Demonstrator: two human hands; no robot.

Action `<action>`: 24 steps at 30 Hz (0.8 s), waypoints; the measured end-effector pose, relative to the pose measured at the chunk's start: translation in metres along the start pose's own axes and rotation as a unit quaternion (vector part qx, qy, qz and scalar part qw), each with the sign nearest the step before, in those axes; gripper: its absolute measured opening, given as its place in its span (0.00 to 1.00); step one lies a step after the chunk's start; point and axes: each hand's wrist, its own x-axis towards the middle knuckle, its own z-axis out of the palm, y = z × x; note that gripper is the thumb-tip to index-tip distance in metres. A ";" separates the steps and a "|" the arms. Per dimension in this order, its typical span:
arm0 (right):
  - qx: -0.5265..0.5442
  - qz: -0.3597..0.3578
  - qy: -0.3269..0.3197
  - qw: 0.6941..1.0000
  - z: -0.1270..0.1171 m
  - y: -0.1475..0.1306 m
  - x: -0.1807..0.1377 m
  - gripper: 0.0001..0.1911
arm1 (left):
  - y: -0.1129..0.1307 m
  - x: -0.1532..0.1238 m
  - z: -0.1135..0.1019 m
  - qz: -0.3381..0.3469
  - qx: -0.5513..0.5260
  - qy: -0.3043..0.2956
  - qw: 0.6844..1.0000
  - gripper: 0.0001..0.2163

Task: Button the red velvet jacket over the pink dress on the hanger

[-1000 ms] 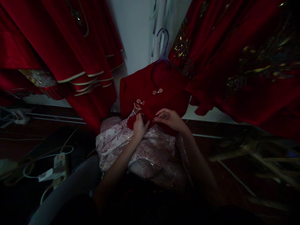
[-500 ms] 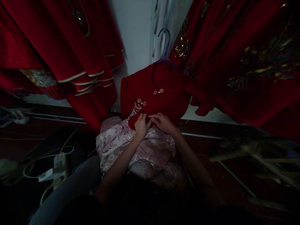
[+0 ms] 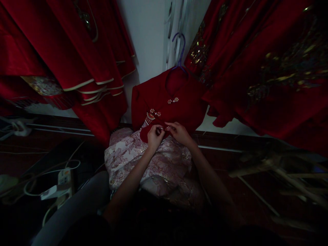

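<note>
A red top (image 3: 151, 89) hangs on a purple hanger (image 3: 182, 51), its beaded clasps (image 3: 173, 100) closing the front. Below the neck, a beaded tassel (image 3: 150, 118) dangles beside another clasp. At the lower front edge my left hand (image 3: 155, 136) is closed in a pinch, thumb and forefinger forming a ring around a small beaded clasp part. My right hand (image 3: 179, 133) pinches the other side of this lower clasp, fingertips close to the left ones. The exact grip is too small and dark to make out. Beneath both hands spreads a pink floral brocade skirt (image 3: 125, 150).
Red garments with pale trim (image 3: 102, 61) hang on the left, and red garments with gold embroidery (image 3: 230, 102) on the right. A power strip (image 3: 64, 181) with white cables lies at lower left. A wooden frame (image 3: 279, 167) stands at the right.
My left fingers have curled into a rounder pinch and tilted toward the right hand. The right forefinger has lifted slightly. The top stays in nearly the same place.
</note>
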 end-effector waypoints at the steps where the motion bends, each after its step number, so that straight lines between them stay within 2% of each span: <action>1: 0.016 -0.005 0.002 1.000 0.000 -0.002 0.000 0.19 | -0.001 0.001 0.000 -0.019 -0.025 -0.010 0.999 0.06; 5: 0.023 -0.022 0.036 0.999 0.009 -0.005 0.001 0.18 | -0.002 0.002 0.001 -0.068 -0.105 -0.033 0.992 0.08; 11: -0.015 -0.037 0.102 0.994 0.025 -0.004 0.000 0.16 | -0.001 0.005 -0.001 -0.092 -0.153 -0.031 0.983 0.09; 18: 0.016 -0.027 0.108 0.994 0.025 -0.002 -0.001 0.14 | -0.001 0.005 0.001 -0.102 -0.176 -0.021 0.979 0.13; 24: 0.008 -0.012 0.127 0.992 0.029 -0.002 -0.002 0.13 | -0.004 0.004 0.001 -0.099 -0.168 -0.034 0.980 0.11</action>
